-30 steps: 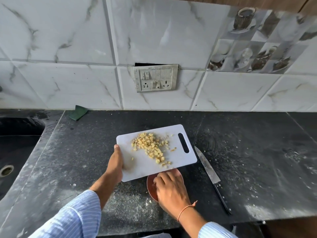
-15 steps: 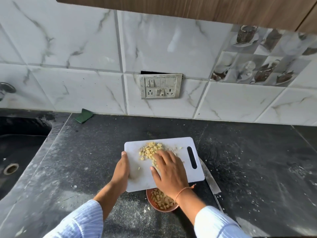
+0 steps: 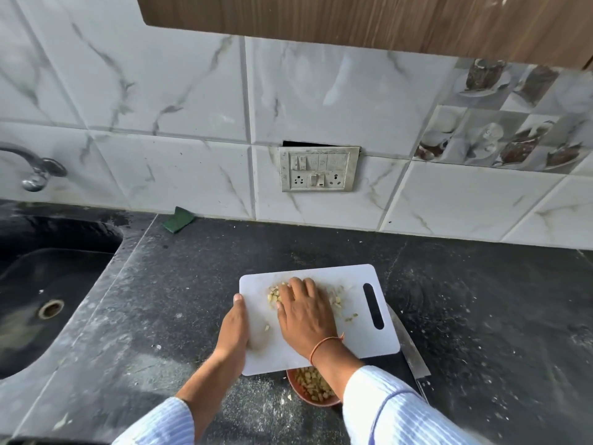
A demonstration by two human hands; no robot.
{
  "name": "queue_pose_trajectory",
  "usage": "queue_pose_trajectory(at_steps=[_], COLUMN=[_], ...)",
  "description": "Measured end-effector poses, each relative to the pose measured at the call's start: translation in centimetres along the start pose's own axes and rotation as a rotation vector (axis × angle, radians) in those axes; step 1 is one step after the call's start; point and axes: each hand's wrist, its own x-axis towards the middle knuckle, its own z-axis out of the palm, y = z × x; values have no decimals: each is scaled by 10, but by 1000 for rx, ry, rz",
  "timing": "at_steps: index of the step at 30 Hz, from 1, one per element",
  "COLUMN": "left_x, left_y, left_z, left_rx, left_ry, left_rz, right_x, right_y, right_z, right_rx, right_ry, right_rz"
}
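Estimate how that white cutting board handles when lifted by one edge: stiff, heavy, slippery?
Probably stiff: the cutting board looks flat with only the left hand gripping its edge. Likely light, since it is held by that one edge above the bowl. Its surface seems smooth; the diced pieces may slide off.

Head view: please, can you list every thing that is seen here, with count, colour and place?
cutting board: one, white, held over bowl
diced pieces: many, pale yellow, on board and in bowl
bowl: one, brown, under board's near edge
knife: one, steel blade, right of board
sponge: one, green, by wall
sink: one, black, left
tap: one, metal, above sink
switch panel: one, grey, on wall
left grip: holds board's left edge
right grip: flat on pieces
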Motion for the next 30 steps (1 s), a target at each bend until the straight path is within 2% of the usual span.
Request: queue_pose_trajectory(at_steps=[7, 16, 22, 26, 30], left_x=[18, 29, 31, 28, 24], left_y=[6, 19, 17, 16, 15], left_z=[-8, -8, -6, -1, 1], left_rx=[-3, 11, 52, 125, 140], left_ry=[82, 88, 46, -9, -48], left_rz=[16, 40, 48, 75, 80], right_x=[-35, -95, -84, -53, -24], right_y=[-8, 3, 26, 55, 73], right_z=[16, 28, -9, -26, -30], right_rx=[62, 50, 239, 190, 113], right_ry=[-12, -145, -129, -8, -39], right_rz=[-19, -96, 37, 97, 163])
